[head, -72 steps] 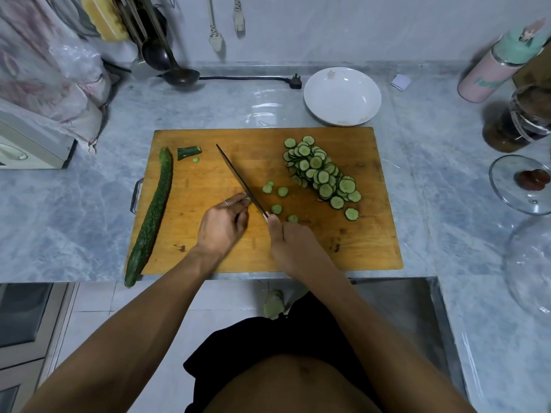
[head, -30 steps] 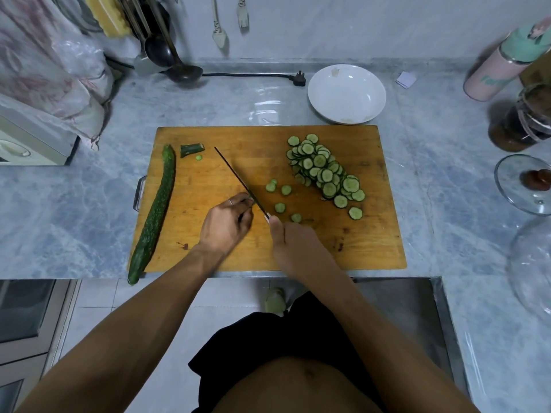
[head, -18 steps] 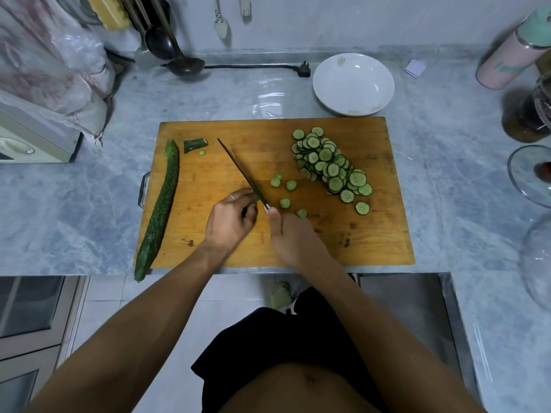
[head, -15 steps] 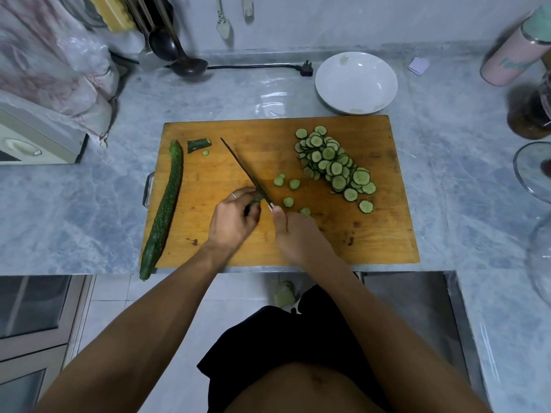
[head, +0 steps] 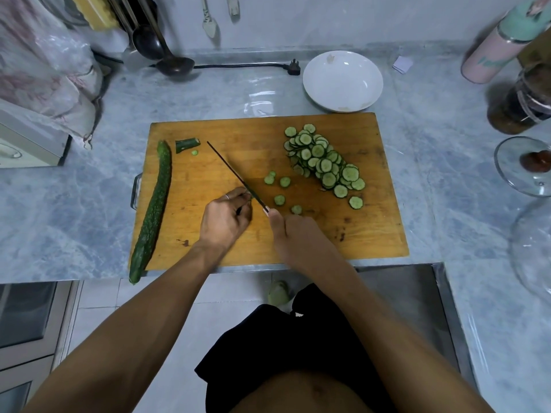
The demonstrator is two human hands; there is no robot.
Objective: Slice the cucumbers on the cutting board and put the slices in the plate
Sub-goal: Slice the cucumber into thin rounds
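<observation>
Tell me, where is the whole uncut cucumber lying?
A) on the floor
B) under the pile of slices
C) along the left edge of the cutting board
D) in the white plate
C: the whole cucumber lies along the left edge of the cutting board.

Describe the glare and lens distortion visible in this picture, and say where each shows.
Head view: a bright glare patch lies on the marble counter behind the cutting board; wide-angle distortion bows the board's edges and tilts the pink bottle inward at the corner.
</observation>
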